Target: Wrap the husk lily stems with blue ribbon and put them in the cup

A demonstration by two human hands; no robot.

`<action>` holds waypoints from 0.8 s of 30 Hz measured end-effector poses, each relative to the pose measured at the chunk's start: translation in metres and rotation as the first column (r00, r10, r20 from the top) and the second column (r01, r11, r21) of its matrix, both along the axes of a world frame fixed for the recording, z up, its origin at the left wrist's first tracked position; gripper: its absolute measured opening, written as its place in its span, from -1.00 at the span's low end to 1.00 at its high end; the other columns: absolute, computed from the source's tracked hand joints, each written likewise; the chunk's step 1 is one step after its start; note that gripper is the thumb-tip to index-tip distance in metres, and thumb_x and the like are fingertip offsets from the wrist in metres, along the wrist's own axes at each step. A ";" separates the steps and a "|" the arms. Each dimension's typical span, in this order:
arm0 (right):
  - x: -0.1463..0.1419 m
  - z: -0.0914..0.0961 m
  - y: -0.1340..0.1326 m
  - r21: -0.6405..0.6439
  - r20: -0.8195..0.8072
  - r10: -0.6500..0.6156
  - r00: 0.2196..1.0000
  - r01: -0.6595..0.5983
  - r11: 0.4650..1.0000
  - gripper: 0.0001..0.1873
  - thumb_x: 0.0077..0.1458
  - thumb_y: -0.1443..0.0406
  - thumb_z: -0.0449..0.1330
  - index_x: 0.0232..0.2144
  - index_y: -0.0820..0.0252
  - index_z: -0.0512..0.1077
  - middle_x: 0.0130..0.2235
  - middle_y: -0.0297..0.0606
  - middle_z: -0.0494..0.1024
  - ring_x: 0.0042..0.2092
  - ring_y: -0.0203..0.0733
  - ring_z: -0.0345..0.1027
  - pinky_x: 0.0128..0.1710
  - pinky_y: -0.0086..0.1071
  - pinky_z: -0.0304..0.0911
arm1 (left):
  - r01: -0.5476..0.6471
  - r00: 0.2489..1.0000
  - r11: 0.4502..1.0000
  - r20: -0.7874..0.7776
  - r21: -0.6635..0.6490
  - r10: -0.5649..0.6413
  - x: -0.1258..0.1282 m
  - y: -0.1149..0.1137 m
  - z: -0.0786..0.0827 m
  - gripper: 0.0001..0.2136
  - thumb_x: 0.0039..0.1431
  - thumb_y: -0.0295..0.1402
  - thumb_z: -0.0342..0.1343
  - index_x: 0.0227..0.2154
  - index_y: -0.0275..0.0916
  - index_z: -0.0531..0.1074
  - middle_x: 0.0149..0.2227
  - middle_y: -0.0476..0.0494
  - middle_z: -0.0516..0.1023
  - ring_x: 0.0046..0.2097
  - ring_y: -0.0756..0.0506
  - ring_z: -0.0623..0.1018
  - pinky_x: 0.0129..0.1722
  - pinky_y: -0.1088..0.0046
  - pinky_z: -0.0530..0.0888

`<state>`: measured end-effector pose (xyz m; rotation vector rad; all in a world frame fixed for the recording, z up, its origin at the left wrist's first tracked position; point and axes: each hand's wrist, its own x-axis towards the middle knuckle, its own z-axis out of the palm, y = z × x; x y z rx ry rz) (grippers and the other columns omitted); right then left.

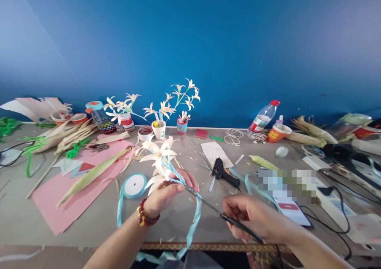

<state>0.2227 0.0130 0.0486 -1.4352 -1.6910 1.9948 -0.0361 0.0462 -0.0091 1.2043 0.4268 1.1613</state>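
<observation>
My left hand [168, 191] is closed round the stem of a cream paper flower [157, 154], with light blue ribbon [195, 221] wound at the stem and looping down past the table edge. My right hand [253, 215] grips black-handled scissors [220, 215], whose blades point left to the ribbon beside my left fingers. A red bead bracelet [144, 217] sits on my left wrist. A spool of the same blue ribbon [135, 185] lies just left of the flower.
A black glue gun [223, 171] lies right of centre. Pink paper [68, 193] and corn husks [92, 173] cover the left side. Cups with finished flower stems [159, 128], a water bottle [263, 118], a phone [293, 211] and cables [342, 217] stand around.
</observation>
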 end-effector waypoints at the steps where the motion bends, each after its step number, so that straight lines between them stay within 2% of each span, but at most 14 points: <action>1: -0.001 0.001 0.000 0.009 0.004 0.006 1.000 -0.006 1.000 -0.81 -0.16 0.31 0.20 -0.52 0.14 0.20 -0.59 -0.51 0.44 -0.59 -0.46 0.22 -0.58 -0.59 0.11 | 0.006 1.000 1.000 0.008 -0.004 -0.006 0.000 0.000 0.000 -0.78 0.11 -0.17 0.22 -0.38 -0.25 0.54 -0.41 -0.21 0.58 -0.29 -0.21 0.55 -0.25 0.23 0.45; 9: -0.003 0.004 0.000 0.044 0.016 0.022 1.000 -0.023 0.999 -0.85 -0.17 0.34 0.15 -0.54 0.13 0.19 -0.60 -0.49 0.46 -0.58 -0.44 0.21 -0.59 -0.58 0.09 | 0.075 0.995 0.997 0.072 -0.012 -0.074 0.004 0.000 0.000 -0.79 0.15 -0.21 0.20 -0.34 -0.28 0.55 -0.35 -0.26 0.60 -0.23 -0.24 0.57 -0.20 0.18 0.46; 13: -0.002 0.004 0.000 0.048 0.005 0.036 0.999 -0.036 0.998 -0.84 -0.18 0.36 0.15 -0.55 0.13 0.19 -0.63 -0.52 0.38 -0.59 -0.45 0.15 -0.59 -0.58 0.02 | 0.073 0.993 0.997 0.090 -0.001 -0.073 0.005 0.000 0.003 -0.82 0.16 -0.24 0.19 -0.33 -0.26 0.55 -0.37 -0.24 0.60 -0.24 -0.24 0.57 -0.20 0.18 0.46; 17: -0.002 0.004 0.001 0.083 0.047 0.045 0.998 -0.049 0.995 -0.75 -0.17 0.31 0.25 -0.56 0.14 0.18 -0.62 -0.53 0.31 -0.57 -0.45 0.09 -0.57 -0.55 -0.04 | 0.080 0.992 0.997 0.096 0.000 -0.080 0.005 0.001 0.002 -0.81 0.16 -0.24 0.19 -0.34 -0.28 0.54 -0.36 -0.26 0.59 -0.23 -0.24 0.57 -0.20 0.18 0.46; 22: 0.002 -0.001 0.004 0.192 0.064 0.068 0.996 -0.079 0.978 -0.53 -0.19 0.08 0.38 -0.57 0.15 0.16 -0.60 -0.54 0.19 -0.52 -0.42 -0.03 -0.55 -0.50 -0.12 | 0.077 0.993 0.997 0.087 -0.020 -0.075 0.003 0.001 -0.001 -0.79 0.15 -0.22 0.20 -0.32 -0.29 0.55 -0.33 -0.27 0.60 -0.21 -0.24 0.57 -0.16 0.18 0.46; 24: 0.002 0.000 0.004 0.213 0.073 0.057 0.996 -0.072 0.974 -0.49 -0.22 0.05 0.40 -0.58 0.15 0.16 -0.61 -0.55 0.14 -0.52 -0.42 -0.07 -0.55 -0.49 -0.14 | 0.085 0.993 0.996 0.087 -0.014 -0.083 0.003 0.001 0.000 -0.80 0.17 -0.23 0.19 -0.33 -0.29 0.55 -0.33 -0.27 0.60 -0.20 -0.24 0.57 -0.15 0.18 0.46</action>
